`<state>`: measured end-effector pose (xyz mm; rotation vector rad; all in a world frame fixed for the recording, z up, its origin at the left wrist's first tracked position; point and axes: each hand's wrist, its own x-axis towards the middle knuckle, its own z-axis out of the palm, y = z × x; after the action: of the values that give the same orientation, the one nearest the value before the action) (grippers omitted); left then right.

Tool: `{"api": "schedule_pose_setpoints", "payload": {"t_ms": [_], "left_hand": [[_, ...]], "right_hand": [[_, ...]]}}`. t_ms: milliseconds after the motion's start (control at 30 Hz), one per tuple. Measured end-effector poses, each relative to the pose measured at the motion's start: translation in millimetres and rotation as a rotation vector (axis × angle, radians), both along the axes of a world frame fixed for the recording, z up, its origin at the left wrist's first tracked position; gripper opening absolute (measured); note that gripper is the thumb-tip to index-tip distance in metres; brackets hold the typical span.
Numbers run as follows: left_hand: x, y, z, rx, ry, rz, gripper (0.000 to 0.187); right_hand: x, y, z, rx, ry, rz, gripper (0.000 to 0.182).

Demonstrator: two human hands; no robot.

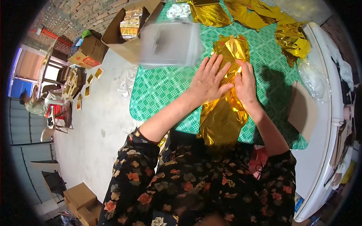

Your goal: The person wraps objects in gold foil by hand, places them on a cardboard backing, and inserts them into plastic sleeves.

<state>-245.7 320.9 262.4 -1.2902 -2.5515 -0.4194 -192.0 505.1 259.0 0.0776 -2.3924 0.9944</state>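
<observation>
A long, flat gold foil balloon (222, 122), creased and shiny, lies on the green checked tabletop (162, 92) in front of me, its near end hanging over the table edge. My left hand (209, 81) rests flat across its middle, fingers spread and pointing away from me. At the balloon's right edge, my right hand (246, 84) has its thumb and fingers bent together on the foil, which appears pinched between them. Further back are more crumpled gold foil pieces (250, 17).
A stack of clear plastic bags (171, 43) lies left of the balloon, beside an open carton (130, 47) of printed packets. A cardboard piece (301, 109) and a clear plastic bag (313, 80) are at right. Another person (36, 103) sits far left.
</observation>
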Motion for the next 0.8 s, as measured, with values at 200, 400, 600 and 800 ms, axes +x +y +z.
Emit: {"api": "schedule_pose_setpoints", "payload": {"t_ms": [200,400,600,800], "left_hand": [[0,1,4,-0.01,-0.022,-0.008,0.076],[0,1,4,-0.024,-0.006,-0.002,0.073],[-2,1,1,-0.05,0.008,0.003,0.073],[0,1,4,-0.018,-0.008,-0.002,0.073]], "right_hand": [[-2,9,7,0.0,-0.118,0.031,0.043],[-19,48,24,0.161,0.175,-0.143,0.043],[-4,26,27,0.469,0.041,0.133,0.051],[-16,35,15,0.671,-0.338,0.205,0.079]]}}
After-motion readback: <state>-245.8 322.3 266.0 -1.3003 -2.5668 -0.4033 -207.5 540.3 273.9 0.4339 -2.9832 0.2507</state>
